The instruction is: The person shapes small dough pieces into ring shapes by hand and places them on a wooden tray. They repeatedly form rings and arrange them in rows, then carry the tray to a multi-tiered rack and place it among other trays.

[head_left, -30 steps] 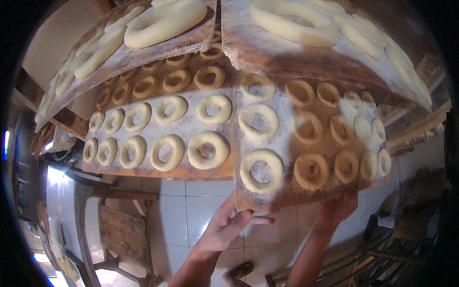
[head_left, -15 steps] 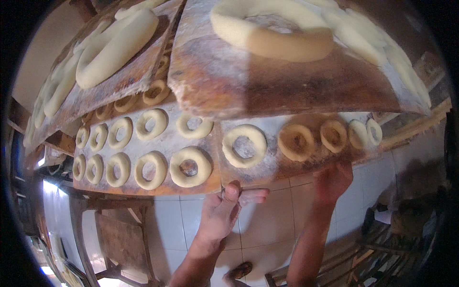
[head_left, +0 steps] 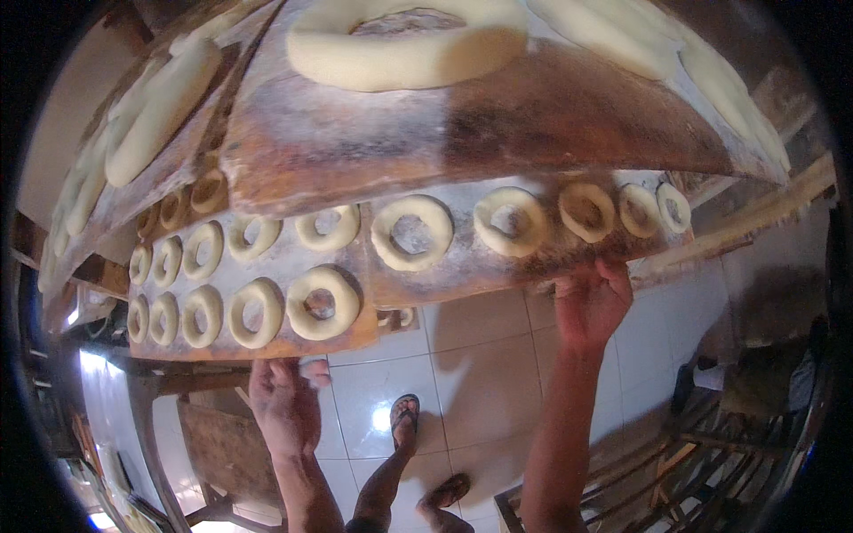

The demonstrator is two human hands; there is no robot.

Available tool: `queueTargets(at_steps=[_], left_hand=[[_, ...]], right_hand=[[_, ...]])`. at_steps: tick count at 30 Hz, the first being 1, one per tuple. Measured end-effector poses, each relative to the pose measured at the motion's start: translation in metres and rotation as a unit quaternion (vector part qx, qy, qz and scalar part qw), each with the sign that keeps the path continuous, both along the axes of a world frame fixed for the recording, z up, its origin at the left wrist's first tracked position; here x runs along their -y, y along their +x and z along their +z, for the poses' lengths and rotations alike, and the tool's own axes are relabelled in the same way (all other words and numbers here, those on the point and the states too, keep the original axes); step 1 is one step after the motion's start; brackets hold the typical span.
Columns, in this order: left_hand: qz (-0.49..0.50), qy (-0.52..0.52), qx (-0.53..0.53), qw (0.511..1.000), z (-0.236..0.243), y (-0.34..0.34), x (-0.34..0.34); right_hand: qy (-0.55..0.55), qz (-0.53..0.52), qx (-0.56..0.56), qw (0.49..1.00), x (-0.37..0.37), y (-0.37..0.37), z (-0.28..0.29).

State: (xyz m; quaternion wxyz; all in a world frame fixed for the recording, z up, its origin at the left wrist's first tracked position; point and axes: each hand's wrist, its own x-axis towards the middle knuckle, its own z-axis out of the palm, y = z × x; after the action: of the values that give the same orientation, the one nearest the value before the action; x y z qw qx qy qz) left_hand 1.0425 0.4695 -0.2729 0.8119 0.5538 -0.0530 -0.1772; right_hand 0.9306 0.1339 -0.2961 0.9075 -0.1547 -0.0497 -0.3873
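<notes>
Two floured wooden boards lie side by side on a rack level, carrying rings of raw dough. The left board (head_left: 213,348) bears two rows of dough rings (head_left: 322,302). My left hand (head_left: 286,409) is at its front edge, fingertips curled against the underside and one finger sticking out to the right. A single row of dough rings (head_left: 411,233) shows on the right board (head_left: 462,282). My right hand (head_left: 593,306) grips this board's front edge from below, near its right part. The back of both boards is hidden under the level above.
Close overhead, another board (head_left: 355,142) with large-looking dough rings (head_left: 409,53) juts out, and a second such board stands left of it. Wooden rails (head_left: 746,226) run at the right. Below are a tiled floor, my sandalled feet (head_left: 404,417), a slatted wooden rack (head_left: 711,462) and a wooden stand (head_left: 222,435).
The right board has moved farther in, with my right hand on it. My left hand has shifted left from near the boards' join to the left board's front edge. My view has moved too.
</notes>
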Motion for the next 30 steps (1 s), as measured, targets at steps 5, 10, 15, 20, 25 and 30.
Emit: queueTargets(at_steps=[5,10,15,20,25,30], left_hand=[[0.118,0.022,0.039,0.992,0.006,-0.005,0.021],[0.123,0.019,0.043,0.991,0.007,-0.003,0.026],[0.131,0.044,0.042,0.989,-0.001,-0.002,0.018],[0.144,0.033,0.048,0.988,0.007,-0.005,0.030],[0.119,0.002,0.049,0.992,0.008,-0.009,0.024],[0.110,-0.032,0.024,0.993,-0.002,-0.009,0.022]], right_hand=[[-0.001,-0.002,0.010,1.000,-0.005,0.004,0.001],[0.003,-0.018,-0.010,1.000,-0.008,0.006,0.003],[-0.001,-0.027,0.007,1.000,-0.015,0.002,0.009],[0.002,0.007,0.032,0.999,-0.012,-0.004,0.003],[0.035,-0.012,-0.005,0.999,-0.014,-0.012,0.008],[0.054,-0.002,-0.118,0.992,-0.026,-0.048,0.002]])
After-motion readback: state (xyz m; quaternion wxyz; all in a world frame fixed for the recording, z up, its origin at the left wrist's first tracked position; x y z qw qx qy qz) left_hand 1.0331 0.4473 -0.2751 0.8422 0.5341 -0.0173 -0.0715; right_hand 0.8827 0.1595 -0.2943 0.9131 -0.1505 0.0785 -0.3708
